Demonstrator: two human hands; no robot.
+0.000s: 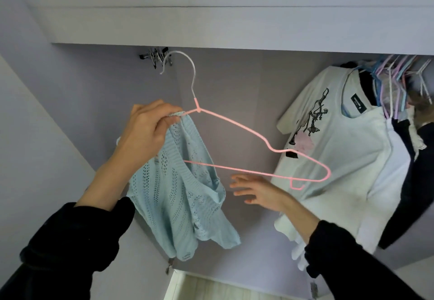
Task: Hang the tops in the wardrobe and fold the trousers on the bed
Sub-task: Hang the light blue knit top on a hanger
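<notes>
Left hand (150,126) raised at about ten o'clock of centre, grip pinched on the left arm of a pink wire hanger (253,133) together with the shoulder of a pale blue open-knit top (178,189). Top draped over that left arm only, bunched and hanging down toward six o'clock; right arm of the hanger bare, reaching out toward three o'clock. Silver hook of the hanger up at twelve o'clock, just beside a metal bracket (156,56) under the wardrobe's upper shelf (211,27), contact with it not clear. Right hand (256,191) below the hanger's bottom bar at about five o'clock, grip wide, fingers spread and holding nothing, near the hem of the knit top but apart from it. At three o'clock, a white printed T-shirt (340,149) hanging among other garments on pastel hangers (394,72). Dark sleeves on both forearms.
</notes>
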